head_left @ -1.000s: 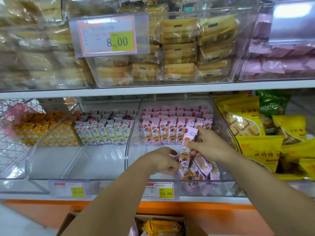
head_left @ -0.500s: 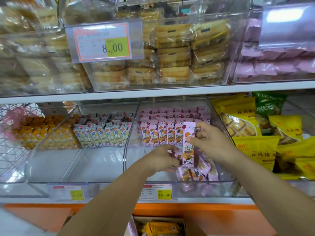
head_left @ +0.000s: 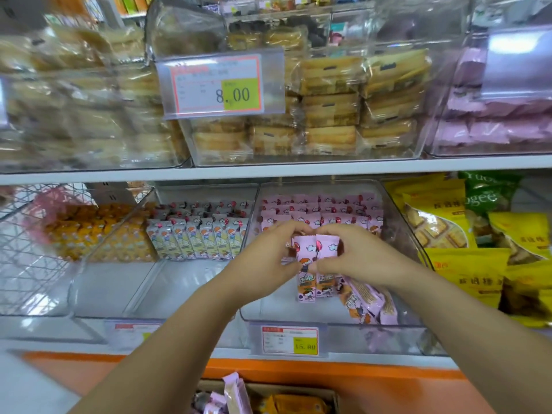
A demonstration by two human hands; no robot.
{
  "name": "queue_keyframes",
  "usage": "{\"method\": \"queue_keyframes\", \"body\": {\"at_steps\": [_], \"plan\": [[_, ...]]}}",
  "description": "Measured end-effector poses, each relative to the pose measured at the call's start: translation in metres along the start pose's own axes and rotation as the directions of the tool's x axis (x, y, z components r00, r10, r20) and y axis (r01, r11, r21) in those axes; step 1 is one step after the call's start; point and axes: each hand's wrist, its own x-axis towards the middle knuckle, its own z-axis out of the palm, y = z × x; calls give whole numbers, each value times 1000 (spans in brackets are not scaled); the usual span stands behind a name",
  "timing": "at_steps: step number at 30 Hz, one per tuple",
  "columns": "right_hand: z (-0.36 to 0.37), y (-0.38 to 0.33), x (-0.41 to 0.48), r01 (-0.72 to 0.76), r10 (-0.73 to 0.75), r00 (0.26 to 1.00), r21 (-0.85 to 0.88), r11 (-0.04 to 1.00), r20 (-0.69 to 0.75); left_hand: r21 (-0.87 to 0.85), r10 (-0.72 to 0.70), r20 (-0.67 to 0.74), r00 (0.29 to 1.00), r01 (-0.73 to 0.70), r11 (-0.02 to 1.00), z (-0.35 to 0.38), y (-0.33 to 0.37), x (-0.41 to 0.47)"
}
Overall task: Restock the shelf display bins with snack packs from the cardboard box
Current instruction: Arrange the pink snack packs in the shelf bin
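Observation:
Two pink snack packs (head_left: 316, 264) stand upright side by side inside the clear display bin (head_left: 334, 322) on the lower shelf. My left hand (head_left: 268, 258) pinches the left pack and my right hand (head_left: 355, 258) pinches the right one, thumbs meeting in front. Rows of the same pink packs (head_left: 322, 210) fill the back of the bin. Several loose pink packs (head_left: 367, 303) lie tumbled at the bin's front right. The cardboard box (head_left: 268, 398) shows at the bottom edge with pink and orange packs inside.
To the left is a bin of pale green packs (head_left: 197, 237), then orange packs (head_left: 89, 231) and a wire basket (head_left: 27, 252). Yellow bags (head_left: 466, 264) sit to the right. Bread packs (head_left: 328, 109) fill the upper shelf. A price tag (head_left: 289, 340) hangs on the bin front.
My hands rose from the loose packs at the bin front toward the back rows. My left hand has taken hold of a pack, so two packs now stand held together.

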Motion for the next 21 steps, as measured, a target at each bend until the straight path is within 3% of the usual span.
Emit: {"method": "queue_keyframes", "body": {"at_steps": [4, 7, 9, 12, 18, 21], "plan": [[6, -8, 14, 30, -31, 999, -34, 999, -36, 159, 30, -75, 997, -18, 987, -14, -4, -1], [22, 2, 40, -14, 6, 998, -122, 992, -70, 195, 13, -230, 973, 33, 980, -29, -19, -3], [36, 10, 58, -24, 13, 996, -127, 992, -85, 161, -28, -314, 949, 82, 983, -34, -33, -8], [55, 16, 82, -40, 17, 990, -164, 986, -137, 81, -85, -309, 947, 115, 990, -30, -49, -14], [66, 15, 93, 20, -161, 943, -436, 900, -291, -77, -72, -347, 935, 48, 996, -24, -63, -12], [64, 16, 94, 65, -210, 941, -469, 881, -264, -186, -100, -346, 933, 37, 982, -22, -64, -12]]}}
